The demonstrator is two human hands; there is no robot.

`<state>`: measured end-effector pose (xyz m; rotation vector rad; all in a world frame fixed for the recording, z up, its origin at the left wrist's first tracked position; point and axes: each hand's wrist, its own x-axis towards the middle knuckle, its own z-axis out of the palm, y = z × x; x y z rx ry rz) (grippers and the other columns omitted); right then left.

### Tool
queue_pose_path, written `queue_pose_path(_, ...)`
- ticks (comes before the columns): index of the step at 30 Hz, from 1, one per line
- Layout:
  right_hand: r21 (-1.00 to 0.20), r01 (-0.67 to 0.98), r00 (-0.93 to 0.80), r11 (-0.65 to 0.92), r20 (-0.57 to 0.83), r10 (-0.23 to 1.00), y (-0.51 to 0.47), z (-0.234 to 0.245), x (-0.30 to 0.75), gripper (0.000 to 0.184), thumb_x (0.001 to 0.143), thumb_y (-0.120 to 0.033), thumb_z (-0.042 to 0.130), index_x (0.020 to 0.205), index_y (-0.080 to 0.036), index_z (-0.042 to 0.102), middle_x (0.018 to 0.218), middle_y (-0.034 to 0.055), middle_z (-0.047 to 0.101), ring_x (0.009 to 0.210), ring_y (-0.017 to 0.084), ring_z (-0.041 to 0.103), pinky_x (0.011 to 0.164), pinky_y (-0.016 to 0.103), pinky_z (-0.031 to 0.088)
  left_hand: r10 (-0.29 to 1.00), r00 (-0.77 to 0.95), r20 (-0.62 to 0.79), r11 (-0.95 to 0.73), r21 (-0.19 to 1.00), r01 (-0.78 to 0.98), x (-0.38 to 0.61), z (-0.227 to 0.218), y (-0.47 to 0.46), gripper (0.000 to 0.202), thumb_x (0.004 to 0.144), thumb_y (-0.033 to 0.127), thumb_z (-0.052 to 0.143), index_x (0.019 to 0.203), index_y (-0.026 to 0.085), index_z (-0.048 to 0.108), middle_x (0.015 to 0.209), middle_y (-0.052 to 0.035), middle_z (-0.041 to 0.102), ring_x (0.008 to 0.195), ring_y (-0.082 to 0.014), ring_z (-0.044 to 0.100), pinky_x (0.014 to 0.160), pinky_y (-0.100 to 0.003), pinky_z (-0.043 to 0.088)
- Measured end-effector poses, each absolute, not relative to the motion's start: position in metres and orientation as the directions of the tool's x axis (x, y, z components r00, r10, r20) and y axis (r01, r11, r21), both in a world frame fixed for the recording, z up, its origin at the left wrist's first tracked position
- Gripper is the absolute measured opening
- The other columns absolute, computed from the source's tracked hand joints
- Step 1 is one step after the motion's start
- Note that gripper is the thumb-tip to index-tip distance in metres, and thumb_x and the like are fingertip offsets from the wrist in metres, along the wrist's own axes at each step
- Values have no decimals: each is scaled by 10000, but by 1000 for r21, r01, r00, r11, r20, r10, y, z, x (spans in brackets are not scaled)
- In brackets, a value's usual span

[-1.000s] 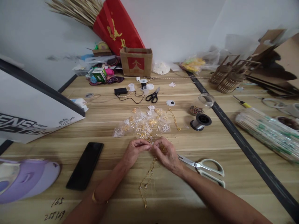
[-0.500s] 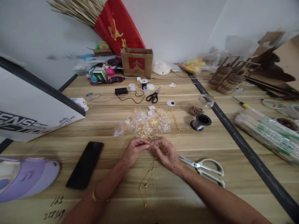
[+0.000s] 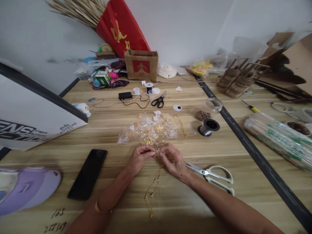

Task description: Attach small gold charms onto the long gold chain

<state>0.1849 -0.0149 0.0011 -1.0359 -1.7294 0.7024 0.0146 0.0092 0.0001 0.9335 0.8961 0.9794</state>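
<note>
My left hand [image 3: 139,158] and my right hand [image 3: 173,160] meet fingertip to fingertip over the wooden table [image 3: 117,182], both pinched on the top end of a gold chain [image 3: 152,190]. The chain trails from my fingers down toward the table's near edge. Just beyond my fingertips lies a heap of small clear bags with gold and white jewellery parts [image 3: 151,130].
White-handled scissors [image 3: 214,175] lie right of my right hand, a black phone [image 3: 87,174] to the left. Farther off are a wire spool [image 3: 208,126], a bead jar [image 3: 209,109], black scissors [image 3: 158,100], a white box [image 3: 31,117], purple caps [image 3: 26,188] and a bag of sticks [image 3: 280,138].
</note>
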Motion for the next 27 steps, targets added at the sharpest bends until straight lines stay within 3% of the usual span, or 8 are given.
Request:
queue_pose_path(15, -821, 303, -204, 484, 440, 874, -16, 3, 185, 83, 880, -210, 508, 804, -196, 539, 760, 29, 567, 740, 162, 527, 698, 308, 430, 929, 283, -237, 317, 905, -282, 16, 4, 9, 140, 557, 201, 815, 646, 138, 727, 598, -11, 689, 585, -116, 603, 622, -223, 469)
queue_pose_path(27, -794, 321, -223, 516, 466, 856, -16, 4, 186, 78, 879, -213, 507, 812, -197, 544, 756, 35, 570, 743, 166, 532, 700, 317, 440, 932, 300, -205, 289, 919, -268, 14, -3, 11, 111, 592, 186, 798, 687, 159, 747, 634, -13, 708, 612, -120, 615, 643, -225, 475)
